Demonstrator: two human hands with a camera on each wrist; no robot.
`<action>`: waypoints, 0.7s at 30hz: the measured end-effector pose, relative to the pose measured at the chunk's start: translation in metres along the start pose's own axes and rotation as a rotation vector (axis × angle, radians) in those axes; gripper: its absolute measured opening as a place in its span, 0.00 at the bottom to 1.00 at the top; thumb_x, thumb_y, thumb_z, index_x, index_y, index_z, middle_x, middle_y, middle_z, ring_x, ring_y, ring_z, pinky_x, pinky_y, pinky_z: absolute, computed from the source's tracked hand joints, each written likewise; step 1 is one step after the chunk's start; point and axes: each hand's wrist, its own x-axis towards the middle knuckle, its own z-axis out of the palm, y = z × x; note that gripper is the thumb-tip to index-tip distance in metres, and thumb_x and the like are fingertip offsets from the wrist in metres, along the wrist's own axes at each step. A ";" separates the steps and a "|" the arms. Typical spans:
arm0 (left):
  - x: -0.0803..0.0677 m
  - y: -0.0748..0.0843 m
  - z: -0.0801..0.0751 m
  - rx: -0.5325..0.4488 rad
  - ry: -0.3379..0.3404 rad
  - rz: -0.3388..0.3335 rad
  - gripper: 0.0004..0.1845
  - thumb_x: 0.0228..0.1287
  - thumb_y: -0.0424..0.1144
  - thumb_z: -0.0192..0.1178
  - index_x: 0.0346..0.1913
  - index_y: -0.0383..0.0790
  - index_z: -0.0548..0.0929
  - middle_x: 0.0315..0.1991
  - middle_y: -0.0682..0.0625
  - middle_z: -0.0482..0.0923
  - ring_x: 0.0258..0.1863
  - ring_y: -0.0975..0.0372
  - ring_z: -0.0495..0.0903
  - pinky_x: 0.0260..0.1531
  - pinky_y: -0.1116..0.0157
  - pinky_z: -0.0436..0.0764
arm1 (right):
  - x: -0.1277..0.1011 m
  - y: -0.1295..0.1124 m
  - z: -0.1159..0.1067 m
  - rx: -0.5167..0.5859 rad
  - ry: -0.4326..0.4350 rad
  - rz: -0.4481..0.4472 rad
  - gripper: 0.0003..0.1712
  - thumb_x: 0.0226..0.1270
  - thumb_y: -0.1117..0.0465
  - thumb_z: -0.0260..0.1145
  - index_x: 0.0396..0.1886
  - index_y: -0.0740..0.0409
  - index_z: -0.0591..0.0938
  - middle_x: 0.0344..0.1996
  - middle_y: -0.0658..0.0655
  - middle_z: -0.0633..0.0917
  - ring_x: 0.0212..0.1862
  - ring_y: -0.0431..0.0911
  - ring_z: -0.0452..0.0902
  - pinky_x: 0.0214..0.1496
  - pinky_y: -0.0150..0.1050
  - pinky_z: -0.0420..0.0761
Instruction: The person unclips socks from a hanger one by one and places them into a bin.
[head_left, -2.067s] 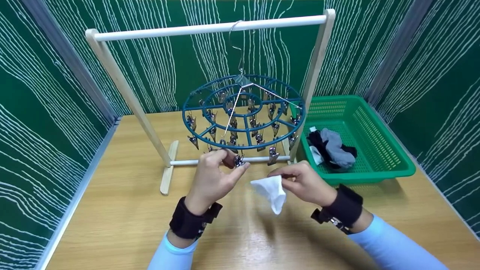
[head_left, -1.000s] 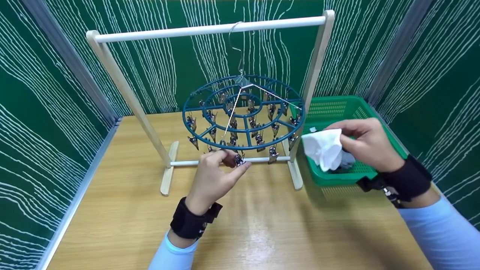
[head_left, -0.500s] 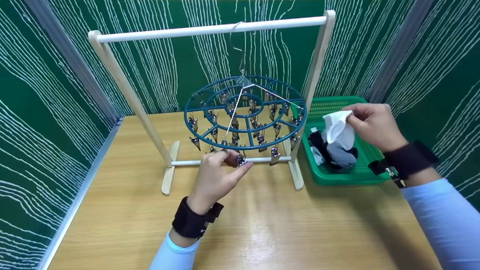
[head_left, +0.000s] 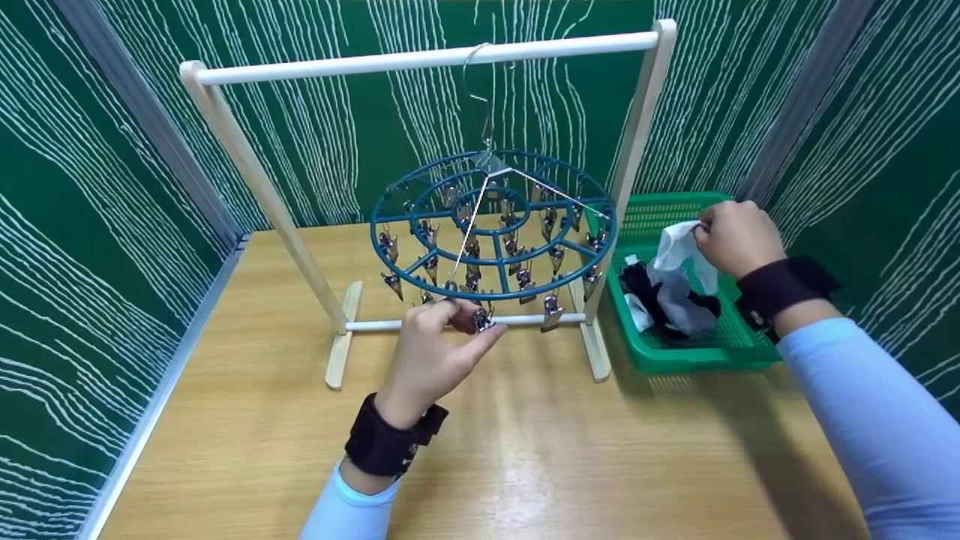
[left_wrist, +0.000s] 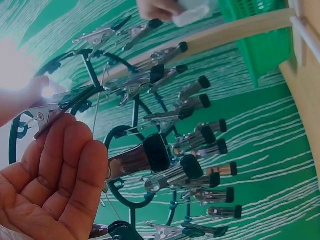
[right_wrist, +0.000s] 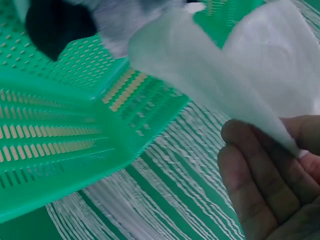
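My left hand (head_left: 433, 351) pinches a metal clip (head_left: 482, 321) at the front of the round blue-green clip hanger (head_left: 504, 295). In the left wrist view the held clip (left_wrist: 46, 114) sits between thumb and fingers, its jaws beside the fingertips. My right hand (head_left: 741, 234) pinches one edge of a thin white sock (head_left: 676, 246), which hangs loosely over the green basket (head_left: 694, 362). Seen from the right wrist, the white sock (right_wrist: 185, 60) droops in two flaps. Below it in the basket lie a grey sock (head_left: 686, 311) and a black sock (head_left: 637, 279), bunched together.
The hanger hooks onto the white top bar (head_left: 337, 67) of a wooden stand (head_left: 262, 187). Several other metal clips (head_left: 552, 311) dangle from its rings. The stand's feet (head_left: 341, 352) rest on the wooden table (head_left: 247, 442), and green patterned walls (head_left: 67, 262) enclose it.
My right hand has carried the white sock rightward from in front of the hanger to over the basket, then turned palm-down and lowered it slightly. My left hand stays on the clip.
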 end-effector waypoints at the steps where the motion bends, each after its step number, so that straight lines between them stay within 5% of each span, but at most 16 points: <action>1: 0.000 0.000 0.000 -0.002 0.000 0.001 0.10 0.65 0.36 0.79 0.39 0.32 0.89 0.32 0.43 0.90 0.31 0.54 0.89 0.39 0.60 0.92 | 0.002 0.002 0.002 -0.020 -0.001 0.006 0.20 0.79 0.67 0.59 0.21 0.63 0.78 0.13 0.55 0.69 0.20 0.55 0.70 0.27 0.47 0.66; 6: 0.000 0.002 0.000 -0.003 -0.007 -0.002 0.10 0.64 0.35 0.79 0.38 0.32 0.89 0.31 0.44 0.90 0.31 0.54 0.89 0.39 0.57 0.92 | 0.006 0.007 0.016 -0.125 -0.056 0.030 0.23 0.75 0.71 0.58 0.16 0.58 0.70 0.12 0.56 0.69 0.19 0.56 0.72 0.23 0.49 0.69; 13: 0.000 0.003 0.000 -0.018 -0.005 -0.025 0.09 0.64 0.35 0.79 0.39 0.32 0.89 0.32 0.45 0.90 0.32 0.55 0.89 0.41 0.62 0.92 | 0.007 0.007 0.033 -0.123 -0.292 -0.052 0.25 0.74 0.73 0.59 0.16 0.52 0.67 0.14 0.49 0.63 0.19 0.48 0.65 0.24 0.41 0.64; 21: 0.001 0.002 0.000 -0.023 -0.030 -0.040 0.09 0.66 0.35 0.78 0.39 0.32 0.90 0.33 0.44 0.90 0.33 0.55 0.89 0.42 0.62 0.92 | 0.006 0.015 0.047 0.014 -0.592 -0.190 0.12 0.71 0.71 0.61 0.28 0.67 0.88 0.21 0.53 0.81 0.24 0.44 0.67 0.29 0.39 0.68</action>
